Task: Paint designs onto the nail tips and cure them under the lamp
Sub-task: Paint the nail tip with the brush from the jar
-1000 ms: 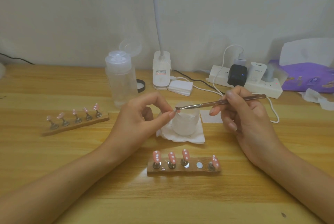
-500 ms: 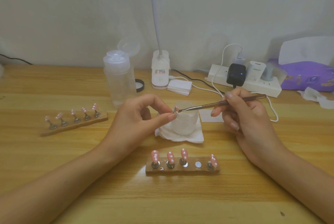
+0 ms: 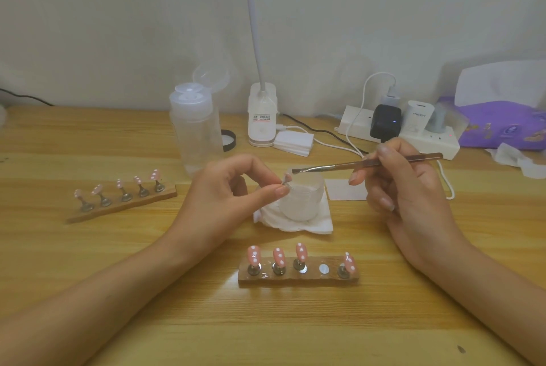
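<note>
Wooden table (image 3: 88, 262); landmark is the frosted jar (image 3: 301, 203) at mid-table.

Left hand (image 3: 227, 197), left of the jar: thumb and forefinger pinch one pink nail tip (image 3: 287, 179) at the jar's left rim, other fingers loosely curled. Right hand (image 3: 404, 188), right of the jar: fingers wrapped pen-style round a brush (image 3: 369, 162), shaft nearly level, reaching across the jar's mouth.

Lamp (image 3: 262, 117) stands behind the jar, well apart. Near holder (image 3: 298, 277), in front of the jar, carries four dotted tips and one bare socket (image 3: 324, 269). The held tip probably belongs there.

Bristles sit at the held tip's upper edge; contact not resolvable.

Step in hand, by my reading: dotting this tip. For a clean result:
- brace the right hand's little finger on the table or on the left hand;
- keep the pinch on the tip's base or stem, clear of wet paint;
- touch with the bristle point only, lift straight off;
- match dot spacing to the near holder's tips.
</note>
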Tool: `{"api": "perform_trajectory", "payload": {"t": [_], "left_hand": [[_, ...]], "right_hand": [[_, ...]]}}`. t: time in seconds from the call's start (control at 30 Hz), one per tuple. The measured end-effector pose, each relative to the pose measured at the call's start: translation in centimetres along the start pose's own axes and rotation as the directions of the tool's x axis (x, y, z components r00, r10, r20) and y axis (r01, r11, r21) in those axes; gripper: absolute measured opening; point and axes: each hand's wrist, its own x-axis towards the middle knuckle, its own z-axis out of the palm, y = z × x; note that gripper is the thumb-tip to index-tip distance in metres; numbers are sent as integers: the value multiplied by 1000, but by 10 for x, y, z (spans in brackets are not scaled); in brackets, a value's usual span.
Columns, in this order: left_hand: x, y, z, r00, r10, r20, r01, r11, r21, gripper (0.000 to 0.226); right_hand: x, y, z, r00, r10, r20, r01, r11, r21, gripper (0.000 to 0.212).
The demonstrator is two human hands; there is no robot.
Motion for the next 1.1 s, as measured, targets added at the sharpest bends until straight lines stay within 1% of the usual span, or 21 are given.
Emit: {"api": "perform_trajectory", "payload": {"t": [0.1,0.3,0.4,0.47,0.57,0.7,0.8,0.9,1.0,1.1], "left_hand": [[0,0,0,1000,2,2,-2,1000,-1,24],[1,0,0,1000,0,3,0,1000,-15,25],[0,0,0,1000,-1,4,1,1000,-8,23],[0,-1,0,1000,0,3,0,1000,-4,22],[0,0,0,1000,5,3,-5,1000,0,23],[1,-1,1,1000,-3,-1,3,1000,-2,19],[1,-1,1,1000,-8,2,8,1000,-1,18],[1,0,1,1000,-5,2,5,1000,6,20],[1,0,1,1000,-3,0,3,1000,12,23],[0,1,0,1000,-2,-8,2,1000,4,26]], "right_hand": [[-1,0,2,999,-25,33,26,999,-28,24],[-1,1,1,1000,17,-19,-18,998,-65,31],[-1,1,0,1000,-3,-24,2,1000,-29,30],[0,1,-1,1000,-28,-3,28,1000,-3,26],[-1,2,0,998,-55,40,57,998,-39,24],[-1,2,-1,1000,-15,-3,14,996,-84,30],[0,1,-2,1000,4,-27,-4,1000,-18,27],[0,0,0,1000,-12,12,12,1000,15,24],[-1,1,2,1000,-4,22,4,1000,-25,30],[0,2,1,1000,15,-12,-16,998,-57,29]]}}
